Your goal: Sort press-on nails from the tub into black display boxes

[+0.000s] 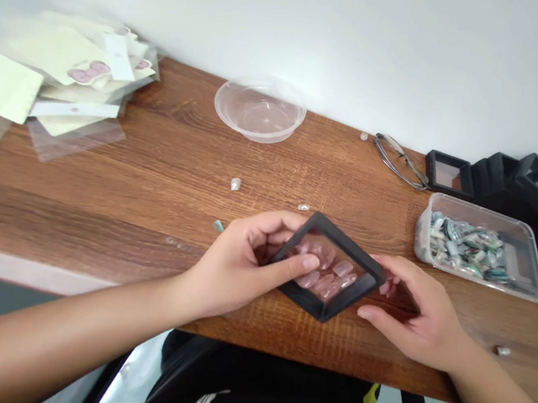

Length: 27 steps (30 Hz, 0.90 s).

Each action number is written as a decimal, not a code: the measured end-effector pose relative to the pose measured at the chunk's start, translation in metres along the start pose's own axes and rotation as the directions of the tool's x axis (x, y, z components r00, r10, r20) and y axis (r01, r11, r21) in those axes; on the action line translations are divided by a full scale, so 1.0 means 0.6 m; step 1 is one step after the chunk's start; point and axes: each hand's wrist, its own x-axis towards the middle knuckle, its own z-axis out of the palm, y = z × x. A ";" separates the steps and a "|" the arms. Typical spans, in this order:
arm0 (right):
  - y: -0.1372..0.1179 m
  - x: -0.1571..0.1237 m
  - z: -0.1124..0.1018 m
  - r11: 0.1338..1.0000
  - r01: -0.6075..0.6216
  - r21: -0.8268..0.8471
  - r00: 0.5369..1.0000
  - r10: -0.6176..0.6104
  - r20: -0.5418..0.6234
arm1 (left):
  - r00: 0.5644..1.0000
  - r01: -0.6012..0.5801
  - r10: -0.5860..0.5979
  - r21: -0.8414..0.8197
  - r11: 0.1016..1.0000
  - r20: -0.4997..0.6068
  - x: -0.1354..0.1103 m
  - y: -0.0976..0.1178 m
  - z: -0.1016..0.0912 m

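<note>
A black square frame box with a clear window is held just above the wooden table, tilted. Several pale pink press-on nails show through its window. My left hand grips its left corner, thumb lying across the window edge. Fingers of my right hand are curled round the box's right corner from beneath.
A clear round bowl sits at the back. At the right a clear plastic tub holds several shiny pieces, with black frame boxes and a wire ring behind. Plastic bags and paper cards lie left. Small loose pieces dot the table.
</note>
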 end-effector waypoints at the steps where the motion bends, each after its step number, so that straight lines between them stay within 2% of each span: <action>1: 0.001 -0.001 0.000 1.000 -0.008 0.012 1.000 0.008 -0.009 | 0.998 0.066 -0.067 -0.073 0.995 -0.015 0.003 0.000 -0.002; 3: 0.003 -0.003 0.000 0.998 -0.026 0.055 0.999 0.028 -0.031 | 0.980 0.193 -0.197 -0.206 0.959 0.000 0.009 -0.001 -0.007; 5: 0.004 -0.004 0.000 0.996 -0.034 0.084 0.998 0.037 -0.042 | 0.960 0.273 -0.276 -0.311 0.910 0.036 0.013 0.000 -0.014; 11: 0.007 -0.003 -0.002 0.997 -0.039 0.062 0.998 0.041 -0.043 | 0.949 0.304 -0.309 -0.419 0.855 0.057 0.013 0.006 -0.025; 17: 0.009 -0.007 0.000 0.997 -0.065 0.048 0.997 0.067 -0.034 | 0.972 0.230 -0.230 -0.328 0.916 0.039 0.007 0.006 -0.035; 22: 0.012 -0.010 0.001 0.997 -0.070 0.018 0.997 0.071 -0.021 | 0.991 0.035 -0.062 -0.218 0.975 -0.118 0.003 -0.007 -0.045; 27: 0.012 -0.010 0.000 0.997 -0.077 0.009 0.996 0.077 -0.049 | 0.948 -0.054 -0.062 -0.348 0.936 -0.313 0.005 0.000 -0.037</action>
